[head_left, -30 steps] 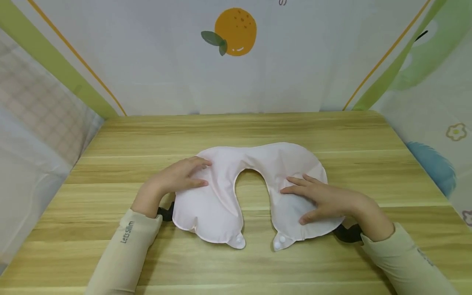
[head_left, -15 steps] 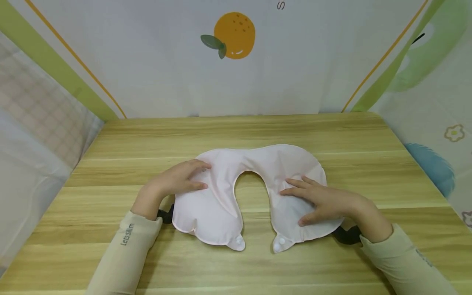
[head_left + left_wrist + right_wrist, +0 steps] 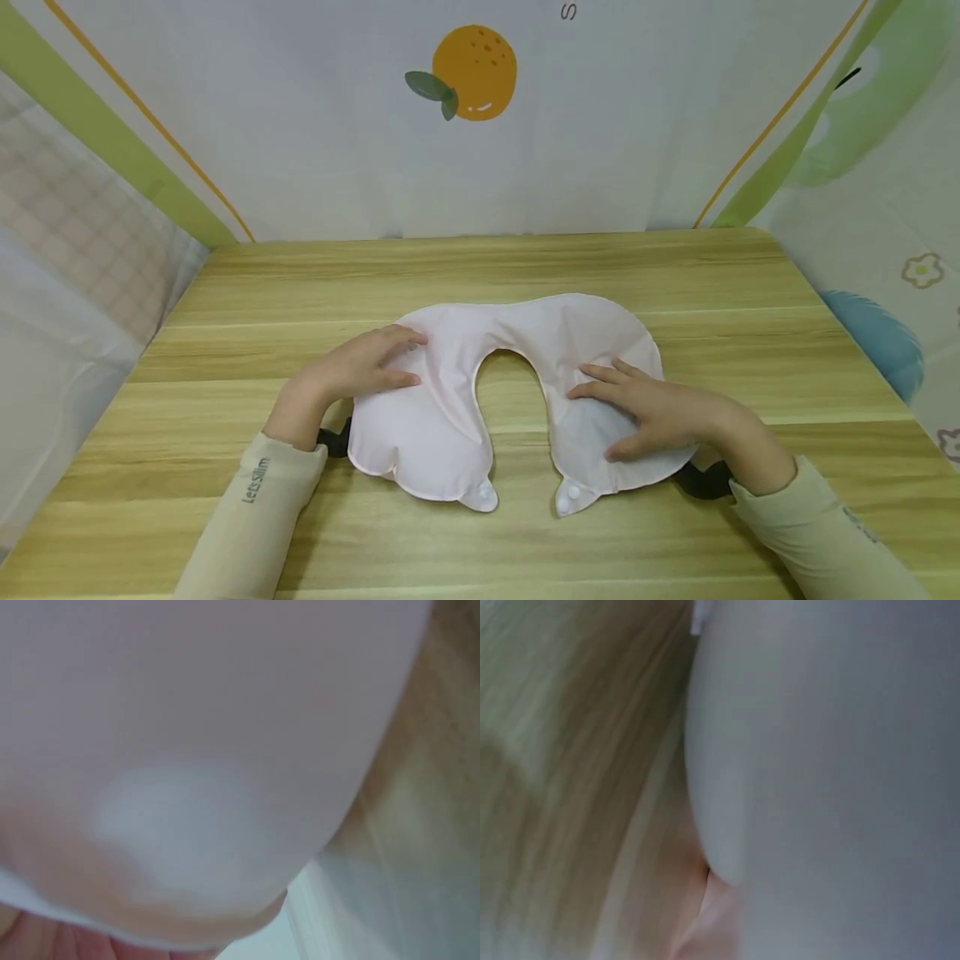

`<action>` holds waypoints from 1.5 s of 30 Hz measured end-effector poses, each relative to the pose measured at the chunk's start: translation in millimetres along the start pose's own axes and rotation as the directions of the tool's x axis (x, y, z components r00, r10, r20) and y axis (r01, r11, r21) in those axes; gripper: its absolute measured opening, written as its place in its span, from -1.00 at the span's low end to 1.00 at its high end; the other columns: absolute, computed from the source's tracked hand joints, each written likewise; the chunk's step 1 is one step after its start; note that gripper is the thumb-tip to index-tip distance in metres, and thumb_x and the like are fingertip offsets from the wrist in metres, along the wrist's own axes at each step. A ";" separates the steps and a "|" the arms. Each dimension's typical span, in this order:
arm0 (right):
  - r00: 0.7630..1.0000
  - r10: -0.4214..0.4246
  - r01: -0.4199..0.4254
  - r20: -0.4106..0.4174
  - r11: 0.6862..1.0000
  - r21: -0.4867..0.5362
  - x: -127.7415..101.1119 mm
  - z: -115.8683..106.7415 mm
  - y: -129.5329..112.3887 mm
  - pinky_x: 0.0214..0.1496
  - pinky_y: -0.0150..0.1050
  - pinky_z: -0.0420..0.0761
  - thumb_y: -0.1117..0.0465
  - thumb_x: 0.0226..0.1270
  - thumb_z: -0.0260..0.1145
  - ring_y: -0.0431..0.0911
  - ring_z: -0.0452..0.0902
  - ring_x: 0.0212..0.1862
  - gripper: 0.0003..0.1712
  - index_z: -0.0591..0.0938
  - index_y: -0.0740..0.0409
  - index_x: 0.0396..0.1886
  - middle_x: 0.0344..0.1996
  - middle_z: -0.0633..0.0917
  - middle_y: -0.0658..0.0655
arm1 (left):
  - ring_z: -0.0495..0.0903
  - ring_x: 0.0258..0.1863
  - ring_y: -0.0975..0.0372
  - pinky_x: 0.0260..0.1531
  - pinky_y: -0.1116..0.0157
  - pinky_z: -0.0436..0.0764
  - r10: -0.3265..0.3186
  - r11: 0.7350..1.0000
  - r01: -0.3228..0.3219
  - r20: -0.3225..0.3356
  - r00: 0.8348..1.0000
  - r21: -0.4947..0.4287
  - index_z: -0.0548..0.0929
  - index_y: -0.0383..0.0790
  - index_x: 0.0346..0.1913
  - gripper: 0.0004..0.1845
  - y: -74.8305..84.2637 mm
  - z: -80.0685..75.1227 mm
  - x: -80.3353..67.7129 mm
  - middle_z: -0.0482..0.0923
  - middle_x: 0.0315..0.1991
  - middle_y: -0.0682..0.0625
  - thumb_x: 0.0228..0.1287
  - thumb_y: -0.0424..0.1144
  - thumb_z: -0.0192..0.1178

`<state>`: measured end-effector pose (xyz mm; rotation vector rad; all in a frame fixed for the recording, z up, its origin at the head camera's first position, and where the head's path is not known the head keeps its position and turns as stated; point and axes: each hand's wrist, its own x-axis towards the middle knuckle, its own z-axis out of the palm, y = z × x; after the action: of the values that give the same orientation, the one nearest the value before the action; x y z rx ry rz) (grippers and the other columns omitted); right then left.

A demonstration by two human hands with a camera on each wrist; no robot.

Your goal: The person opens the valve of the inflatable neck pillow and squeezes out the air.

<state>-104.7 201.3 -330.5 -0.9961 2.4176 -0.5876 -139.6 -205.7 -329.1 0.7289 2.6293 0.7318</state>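
A pale pink U-shaped neck pillow [image 3: 442, 433] lies on the wooden table [image 3: 480, 558], its opening toward the person. White snap buttons sit on the tabs at its two ends. On the pillow's left lobe rests the left hand [image 3: 360, 362], fingers extended and slightly bent. The right hand [image 3: 660, 408] lies with spread fingers on the right lobe. Both wrist views are mostly filled by blurred pillow fabric [image 3: 210, 735]. Parts of the fingers [image 3: 82, 945] show at the lower edge of the left wrist view.
Behind the table hangs a white cloth [image 3: 330, 125] printed with an orange fruit [image 3: 475, 72]. Printed cloths also hang along the left and right sides. Dark straps [image 3: 705, 481] are visible under both wrists.
Both hands and the pillow keep their places on the table. Only the head view has shifted slightly.
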 end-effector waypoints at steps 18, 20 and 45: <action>0.993 -0.068 0.065 -0.095 0.997 -0.032 -5.1 -6.7 2.2 0.41 0.32 0.22 -0.09 0.32 0.36 0.34 0.18 0.47 -0.35 0.48 -0.02 0.36 0.44 0.39 0.24 | 0.38 0.36 -0.12 0.35 -0.15 0.34 -0.049 0.999 0.050 -0.087 0.995 0.004 0.45 -0.23 0.36 -0.45 15.7 -20.4 -20.5 0.44 0.35 -0.22 0.35 -0.19 0.27; 0.989 -0.071 0.068 -0.132 0.997 -0.032 -6.8 -9.4 3.3 0.43 0.27 0.22 -0.05 0.35 0.35 0.30 0.20 0.48 -0.39 0.49 0.00 0.34 0.44 0.40 0.22 | 0.37 0.37 -0.10 0.35 -0.14 0.34 -0.042 0.999 0.043 -0.104 0.994 0.010 0.44 -0.22 0.37 -0.44 21.2 -24.9 -25.8 0.43 0.36 -0.19 0.36 -0.18 0.26; 0.975 -0.084 0.069 -0.205 0.994 -0.079 -26.6 -34.6 5.4 0.13 -0.15 0.61 -0.03 0.34 0.37 -0.14 0.59 0.13 -0.49 0.59 0.00 0.23 0.13 0.66 -0.09 | 0.42 0.35 0.18 0.34 0.20 0.43 0.278 0.944 -0.289 0.084 0.957 0.160 0.57 -0.18 0.27 -0.52 116.5 19.8 39.3 0.53 0.28 0.02 0.38 -0.05 0.24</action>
<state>-110.0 231.5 -299.0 -1.1113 2.6084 -0.6666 -118.3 -90.3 -287.5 1.1790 2.5831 0.5494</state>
